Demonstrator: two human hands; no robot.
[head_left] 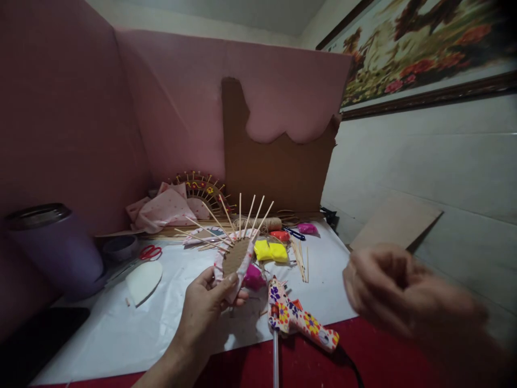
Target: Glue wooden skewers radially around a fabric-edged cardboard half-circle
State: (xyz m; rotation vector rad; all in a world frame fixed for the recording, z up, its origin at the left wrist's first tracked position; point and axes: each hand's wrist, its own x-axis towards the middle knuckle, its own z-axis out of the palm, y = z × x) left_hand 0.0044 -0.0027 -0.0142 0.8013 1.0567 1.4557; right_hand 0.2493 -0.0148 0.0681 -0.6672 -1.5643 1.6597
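My left hand [208,310] grips a small cardboard piece [235,257] edged in patterned fabric, with several thin wooden sticks [246,215] fanning up from it. It holds the piece upright above the white sheet [121,328]. My right hand [404,293] hovers blurred at the right, close to the camera, fingers curled; whether it holds anything I cannot make out. A flower-patterned glue gun [301,320] lies on the table between the two hands.
Yellow [271,251], pink [307,228], red [280,235] and magenta [253,276] clay lumps, loose sticks [301,258], red scissors [150,251], a white cutout [143,280], pink fabric [165,210], a twine spool [262,222] and a purple tumbler [56,248] lie about. Pink and brown boards [278,161] stand behind.
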